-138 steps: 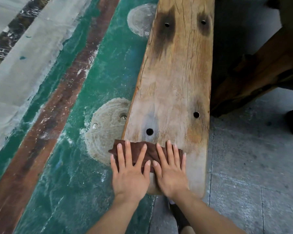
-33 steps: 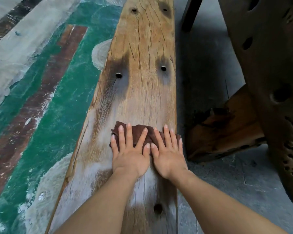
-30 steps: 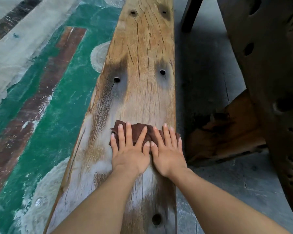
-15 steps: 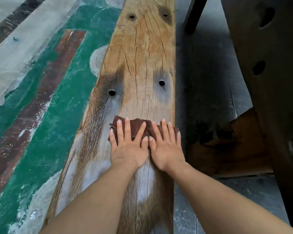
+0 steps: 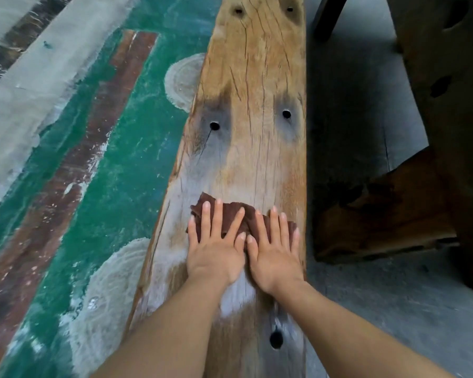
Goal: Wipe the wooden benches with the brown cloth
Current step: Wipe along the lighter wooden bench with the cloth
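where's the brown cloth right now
Head view, centre: the brown cloth lies on the wooden bench under the left hand and right hand, on the near side of two dark holes.

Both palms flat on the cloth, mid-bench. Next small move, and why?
Probably slide the brown cloth forward along the bench toward the hole. The left hand and right hand press flat on it, and a pale grey film shows on the wood just ahead.

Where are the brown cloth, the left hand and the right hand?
brown cloth (image 5: 229, 215), head view, exposed fold
left hand (image 5: 216, 255), head view, back of hand
right hand (image 5: 275, 259), head view, back of hand
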`<state>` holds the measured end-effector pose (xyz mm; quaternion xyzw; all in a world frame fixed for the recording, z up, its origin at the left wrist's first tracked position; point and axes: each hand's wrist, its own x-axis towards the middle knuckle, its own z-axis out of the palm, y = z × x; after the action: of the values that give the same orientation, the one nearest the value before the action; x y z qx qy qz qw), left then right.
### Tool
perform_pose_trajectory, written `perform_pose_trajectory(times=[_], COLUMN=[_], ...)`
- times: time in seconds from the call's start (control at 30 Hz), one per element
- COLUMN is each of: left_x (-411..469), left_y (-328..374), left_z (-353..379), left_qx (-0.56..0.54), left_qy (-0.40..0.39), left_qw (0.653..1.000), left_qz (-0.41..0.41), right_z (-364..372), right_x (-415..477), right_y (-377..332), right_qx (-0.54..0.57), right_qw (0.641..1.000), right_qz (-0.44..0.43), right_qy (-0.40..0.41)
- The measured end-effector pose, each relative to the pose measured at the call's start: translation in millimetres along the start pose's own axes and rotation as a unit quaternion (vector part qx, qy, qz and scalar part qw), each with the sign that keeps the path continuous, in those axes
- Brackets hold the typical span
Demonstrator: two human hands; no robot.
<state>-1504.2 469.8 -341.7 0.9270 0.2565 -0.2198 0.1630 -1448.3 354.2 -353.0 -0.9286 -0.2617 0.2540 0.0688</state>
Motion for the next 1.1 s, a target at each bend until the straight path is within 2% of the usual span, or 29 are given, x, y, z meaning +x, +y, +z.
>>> perform_pose_trajectory(times=[0.27,0.47,0.8,1.1], left_x=[-87,-91,-6,82], left_y=[-63,-69,-67,-51], left_z=[27,30,-10,-51], left_qx=[0.035,0.027,-0.004,-0.03], left_qy=[-0.002,0.011,0.021,0.032], left_qw=[0.999,0.999,0.999,0.996], left_qz=[-0.01,-0.021,-0.045,-0.08], right_z=[51,51,14,-30], right_x=[-77,-75,18,116], right_y=[-52,-58,-60,-56], right_qx=[-0.015,-0.042,-0.052,-0.044], right_qw=[0.999,0.998,0.996,0.993], right_qz=[-0.013,-0.026,-0.069,-0.104], right_qy=[-0.036,-0.033,0.018,0.027])
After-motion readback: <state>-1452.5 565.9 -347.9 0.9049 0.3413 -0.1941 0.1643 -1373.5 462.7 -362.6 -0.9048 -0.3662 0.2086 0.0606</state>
